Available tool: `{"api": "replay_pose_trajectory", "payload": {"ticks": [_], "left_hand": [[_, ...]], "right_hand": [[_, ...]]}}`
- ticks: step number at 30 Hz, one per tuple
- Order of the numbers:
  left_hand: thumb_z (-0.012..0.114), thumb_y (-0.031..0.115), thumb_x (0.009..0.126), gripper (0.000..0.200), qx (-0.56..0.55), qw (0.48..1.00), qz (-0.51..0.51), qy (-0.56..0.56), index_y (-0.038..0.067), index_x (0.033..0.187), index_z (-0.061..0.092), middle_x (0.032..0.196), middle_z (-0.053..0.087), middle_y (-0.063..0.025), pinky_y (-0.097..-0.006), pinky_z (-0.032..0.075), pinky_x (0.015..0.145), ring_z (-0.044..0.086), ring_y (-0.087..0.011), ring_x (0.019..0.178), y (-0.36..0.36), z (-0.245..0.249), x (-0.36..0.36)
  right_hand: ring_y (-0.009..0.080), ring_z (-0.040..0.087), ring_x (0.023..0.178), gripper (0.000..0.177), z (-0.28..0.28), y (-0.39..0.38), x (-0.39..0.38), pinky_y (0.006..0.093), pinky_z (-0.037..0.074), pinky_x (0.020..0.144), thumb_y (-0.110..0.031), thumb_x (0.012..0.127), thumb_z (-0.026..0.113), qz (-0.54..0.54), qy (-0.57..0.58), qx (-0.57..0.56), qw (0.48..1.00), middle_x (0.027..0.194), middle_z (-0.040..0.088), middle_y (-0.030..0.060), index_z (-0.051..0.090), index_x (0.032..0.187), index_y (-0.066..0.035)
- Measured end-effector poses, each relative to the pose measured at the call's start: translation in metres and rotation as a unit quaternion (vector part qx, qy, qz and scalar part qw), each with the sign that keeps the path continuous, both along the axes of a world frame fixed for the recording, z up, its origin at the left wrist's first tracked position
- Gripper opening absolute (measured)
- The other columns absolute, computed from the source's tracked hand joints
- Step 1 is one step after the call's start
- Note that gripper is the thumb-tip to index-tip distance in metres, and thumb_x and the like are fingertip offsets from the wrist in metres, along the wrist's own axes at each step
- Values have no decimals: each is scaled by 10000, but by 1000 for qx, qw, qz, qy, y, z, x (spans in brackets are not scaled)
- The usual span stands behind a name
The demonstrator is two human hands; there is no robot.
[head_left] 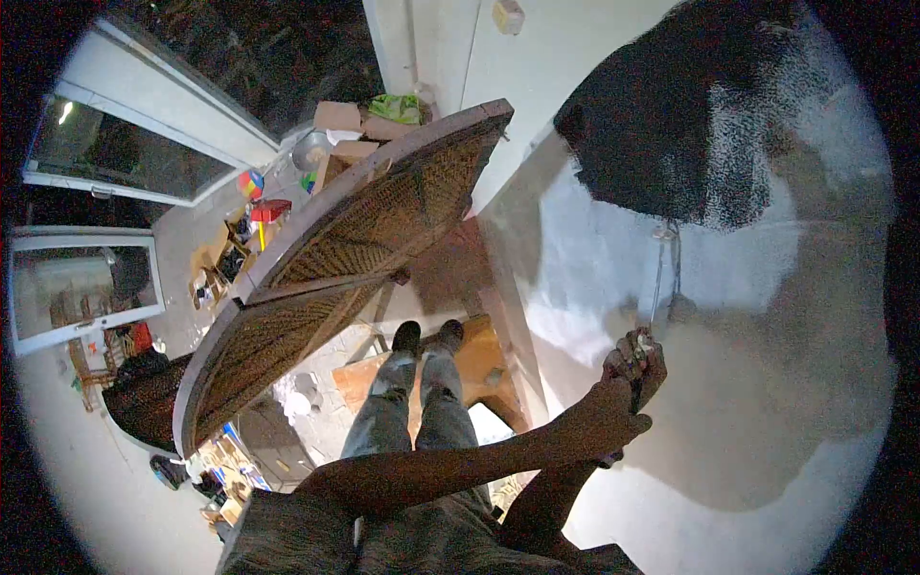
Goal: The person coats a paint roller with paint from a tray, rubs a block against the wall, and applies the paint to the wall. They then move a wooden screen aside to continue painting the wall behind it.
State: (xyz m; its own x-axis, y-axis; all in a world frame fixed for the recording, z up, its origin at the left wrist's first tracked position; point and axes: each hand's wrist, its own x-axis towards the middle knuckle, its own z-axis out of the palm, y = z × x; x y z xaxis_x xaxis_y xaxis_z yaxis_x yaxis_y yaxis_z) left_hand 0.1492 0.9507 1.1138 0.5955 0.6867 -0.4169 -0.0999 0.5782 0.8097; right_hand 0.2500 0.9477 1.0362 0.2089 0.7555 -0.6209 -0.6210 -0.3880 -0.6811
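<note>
A paint roller [657, 278] with a thin metal rod reaches up from my hands to the lower edge of a black painted patch [652, 144] on the pale wall [709, 374]. My left hand [632, 372] is closed round the roller handle, its arm stretching across from the lower left. Just below, my right hand [608, 456] is closed at the lower part of the handle, partly hidden behind the left wrist. Thin, patchy paint marks the right side of the black area.
A large round woven panel [355, 249] with a thick rim leans at the left of my legs. My feet [407, 337] stand on an orange-brown board [479, 359]. Boxes [338, 117], a colourful ball [251, 184] and clutter lie beyond the panel, near glass doors [86, 287].
</note>
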Motion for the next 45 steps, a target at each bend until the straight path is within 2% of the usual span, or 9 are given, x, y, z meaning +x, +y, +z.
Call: {"api": "replay_pose_trajectory", "payload": {"ticks": [11,15,22,27,30,33,35,40,45], "left_hand": [[599,146,683,260,113,990,84,5,-24,857,509,710,555,-94,-279,473,581,553,-154,639,81,-251,-23],[486,1,731,230,379,848,-220,299,-6,960,470,896,522,-112,-321,453,677,515,-200,795,61,-163,-2],[600,290,689,436,101,985,136,28,-113,811,488,707,542,-255,-387,476,610,572,-324,663,-54,4,45],[591,328,699,426,89,979,-58,175,-90,743,519,735,552,-280,-364,476,653,586,-315,719,-8,-123,57],[565,190,701,252,151,979,121,57,-27,827,540,787,550,-146,-332,474,621,558,-209,712,37,-182,21],[536,66,682,246,182,964,188,-51,34,925,512,873,516,-87,-297,449,652,512,-139,770,69,-203,-6],[544,43,678,272,240,943,217,-82,53,945,494,907,502,-80,-284,438,674,502,-126,801,76,-197,-12],[593,147,697,273,128,988,39,79,13,912,490,856,527,-98,-316,453,668,537,-177,771,21,-108,46],[593,165,706,275,154,987,45,8,-1,900,491,834,536,-104,-321,456,651,544,-188,747,-44,13,55]], "right_hand": [[103,402,483,164,-215,130,-18,223,358,469,-195,775,523,118,11,54,991,565,416,-18,438,660,-113],[104,390,450,148,-145,84,4,224,359,442,-182,786,501,103,-47,25,993,541,407,-19,437,677,-106],[85,311,374,179,41,-13,57,219,323,376,-168,810,460,41,149,-47,987,475,330,-37,379,655,-133],[112,400,438,150,-18,35,-1,232,351,410,-194,810,485,2,-133,-94,987,552,426,-14,437,683,-130],[96,407,448,173,-138,75,1,239,336,412,-184,783,515,94,73,90,989,544,439,-39,431,637,-145],[72,371,451,248,-231,104,15,227,315,418,-178,791,501,293,-311,128,895,520,367,-75,352,595,-155],[75,401,506,175,-238,102,28,223,342,454,-178,801,491,235,-177,128,947,583,407,-56,404,656,-137],[110,480,817,319,-55,5,38,232,426,697,-67,827,474,122,-291,102,943,964,473,58,397,1135,-104],[101,340,429,215,110,-29,42,235,318,381,-230,845,442,18,-26,15,999,526,356,-24,387,661,-135]]}}
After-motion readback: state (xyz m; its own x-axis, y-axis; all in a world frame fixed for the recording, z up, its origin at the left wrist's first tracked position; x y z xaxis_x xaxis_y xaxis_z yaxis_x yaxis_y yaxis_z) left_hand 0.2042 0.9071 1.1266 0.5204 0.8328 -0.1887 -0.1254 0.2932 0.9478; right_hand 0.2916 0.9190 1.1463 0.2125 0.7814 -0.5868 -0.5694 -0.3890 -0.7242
